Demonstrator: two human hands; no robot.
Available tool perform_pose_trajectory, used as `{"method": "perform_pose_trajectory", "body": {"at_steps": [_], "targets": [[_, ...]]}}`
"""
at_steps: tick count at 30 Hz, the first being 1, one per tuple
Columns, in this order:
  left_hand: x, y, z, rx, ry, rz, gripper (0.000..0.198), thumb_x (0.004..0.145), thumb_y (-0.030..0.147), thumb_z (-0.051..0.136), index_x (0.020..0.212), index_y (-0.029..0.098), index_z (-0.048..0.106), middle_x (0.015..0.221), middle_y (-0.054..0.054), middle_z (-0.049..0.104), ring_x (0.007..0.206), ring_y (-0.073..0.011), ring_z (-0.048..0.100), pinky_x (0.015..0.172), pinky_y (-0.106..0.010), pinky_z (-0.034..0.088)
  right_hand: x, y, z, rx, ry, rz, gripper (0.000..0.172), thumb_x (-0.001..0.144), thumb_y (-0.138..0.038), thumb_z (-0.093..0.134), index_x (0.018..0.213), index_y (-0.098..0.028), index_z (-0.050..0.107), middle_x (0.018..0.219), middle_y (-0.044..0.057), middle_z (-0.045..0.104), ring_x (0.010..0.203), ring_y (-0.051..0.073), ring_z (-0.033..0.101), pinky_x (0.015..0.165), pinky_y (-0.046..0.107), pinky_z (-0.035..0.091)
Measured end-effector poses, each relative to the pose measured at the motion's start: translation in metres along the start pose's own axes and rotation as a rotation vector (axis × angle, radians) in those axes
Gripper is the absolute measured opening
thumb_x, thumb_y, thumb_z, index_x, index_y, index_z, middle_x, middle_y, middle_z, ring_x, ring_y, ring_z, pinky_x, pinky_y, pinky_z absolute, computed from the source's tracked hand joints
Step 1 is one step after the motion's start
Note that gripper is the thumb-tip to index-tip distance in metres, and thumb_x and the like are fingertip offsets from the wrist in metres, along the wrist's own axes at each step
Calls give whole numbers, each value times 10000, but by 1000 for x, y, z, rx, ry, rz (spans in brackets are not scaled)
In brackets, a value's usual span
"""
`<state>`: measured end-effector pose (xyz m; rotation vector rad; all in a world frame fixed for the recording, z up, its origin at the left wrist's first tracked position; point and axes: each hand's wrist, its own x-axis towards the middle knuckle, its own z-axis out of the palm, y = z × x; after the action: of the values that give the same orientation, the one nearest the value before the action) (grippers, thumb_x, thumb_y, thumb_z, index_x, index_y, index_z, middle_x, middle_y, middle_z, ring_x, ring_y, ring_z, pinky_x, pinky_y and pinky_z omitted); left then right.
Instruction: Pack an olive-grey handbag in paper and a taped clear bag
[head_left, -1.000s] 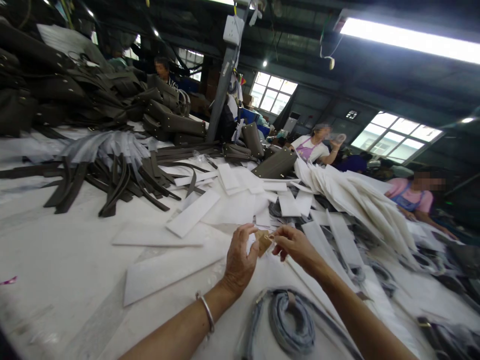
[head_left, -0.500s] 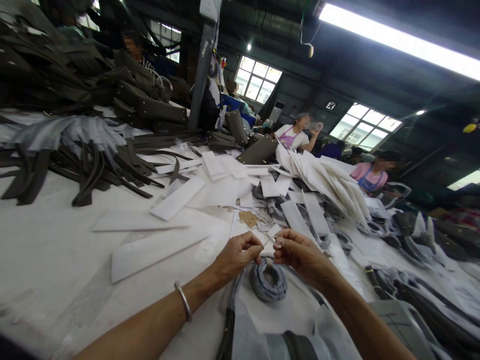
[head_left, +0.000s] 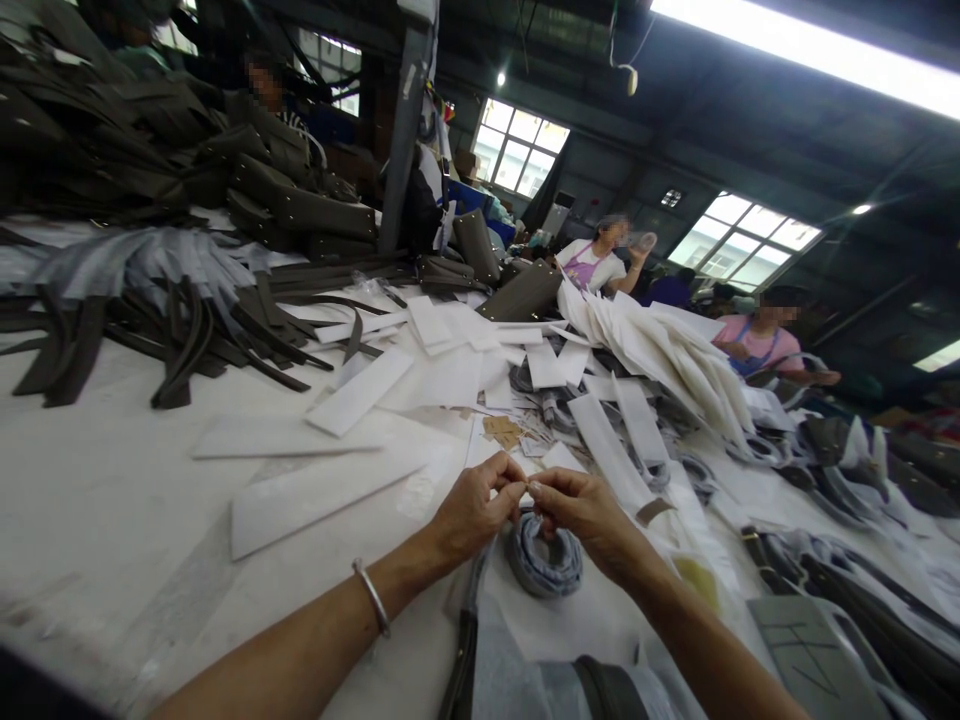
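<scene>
My left hand (head_left: 480, 503) and my right hand (head_left: 581, 510) meet at the fingertips above the white table (head_left: 97, 490). Both are pinched closed on something too small to make out. Just below them lies a grey wrapped coil (head_left: 545, 558), partly covered by the fingers of my right hand. Nearer to me, a dark strap piece with pale grey wrapping (head_left: 525, 685) rests between my forearms. A small heap of brown paper tags (head_left: 502, 431) is beyond my fingertips.
Dark straps (head_left: 187, 340) and a pile of dark bag parts (head_left: 300, 205) lie at left. White foam sheets (head_left: 360, 392) are scattered ahead, with a stack (head_left: 660, 350) at right. A grey-green box (head_left: 817, 655) stands lower right. People (head_left: 589, 265) are beyond the table.
My hands have come together; the thin pale piece that showed between them is now hidden. The view has shifted slightly, and a person at right has an arm stretched forward.
</scene>
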<state>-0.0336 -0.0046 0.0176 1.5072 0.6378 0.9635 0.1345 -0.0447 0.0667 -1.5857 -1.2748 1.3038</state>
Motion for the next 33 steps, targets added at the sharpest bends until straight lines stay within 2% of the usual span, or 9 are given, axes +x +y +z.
{"method": "perform_pose_trajectory", "body": {"at_steps": [3, 9, 12, 14, 17, 20, 27, 30, 33], "targets": [[3, -2, -3, 10, 18, 10, 155, 891, 306, 526, 844, 159, 541, 656, 18, 581, 610, -120, 574, 600, -237, 427, -4, 2, -3, 91, -37, 32, 397, 701, -468, 809, 802, -103, 690, 621, 3, 532, 537, 81, 453, 517, 217, 356], [5, -7, -4, 55, 9, -13, 154, 901, 312, 502, 865, 165, 525, 645, 21, 580, 606, -121, 555, 625, -249, 418, -19, -3, 5, 571, -43, 64, 319, 664, -327, 860, 792, -138, 637, 614, -28, 460, 526, 52, 375, 492, 186, 292], [4, -7, -2, 32, 0, -22, 180, 905, 340, 503, 871, 164, 514, 631, 25, 570, 582, -115, 531, 592, -240, 400, -21, -3, 8, 512, -2, 70, 391, 681, -395, 856, 909, -132, 680, 595, -35, 447, 503, 44, 379, 480, 173, 289], [3, -6, -1, 1, 17, -17, 205, 920, 367, 482, 876, 167, 495, 609, 32, 546, 563, -115, 523, 573, -237, 400, -20, -1, 8, 402, 39, 54, 419, 699, -447, 838, 925, -123, 696, 646, -7, 520, 532, 54, 442, 499, 177, 341], [3, -6, -1, -22, 51, -24, 220, 933, 385, 452, 876, 174, 471, 578, 43, 514, 537, -115, 516, 559, -235, 408, -20, 1, 6, 437, 48, -17, 344, 744, -455, 804, 870, -152, 698, 897, 54, 653, 774, 127, 605, 653, 219, 470], [2, -5, -1, -29, 33, -48, 228, 929, 399, 464, 886, 175, 468, 578, 43, 520, 519, -109, 503, 534, -226, 396, -21, 0, 4, 577, -19, -36, 275, 795, -431, 766, 895, -184, 698, 1082, 75, 674, 1040, 202, 622, 850, 303, 502], [0, 2, 0, -55, 70, -38, 233, 928, 397, 473, 881, 169, 478, 577, 38, 515, 540, -111, 509, 551, -232, 407, -24, -5, 7, 733, -53, 5, 249, 836, -405, 724, 856, -168, 651, 1067, 97, 686, 1063, 214, 626, 955, 374, 487], [0, 0, 1, -41, 61, -33, 223, 930, 384, 472, 868, 170, 476, 578, 41, 517, 533, -105, 509, 543, -226, 404, -24, -10, 11, 833, -57, -2, 267, 788, -384, 770, 801, -175, 605, 782, 20, 642, 798, 151, 638, 743, 281, 528], [2, -3, -2, -41, 92, -3, 226, 931, 387, 472, 881, 167, 485, 604, 44, 509, 541, -103, 525, 549, -227, 426, -24, -10, 12, 750, -56, 53, 307, 763, -358, 799, 929, -198, 597, 614, -40, 523, 512, 72, 488, 501, 183, 394]]}}
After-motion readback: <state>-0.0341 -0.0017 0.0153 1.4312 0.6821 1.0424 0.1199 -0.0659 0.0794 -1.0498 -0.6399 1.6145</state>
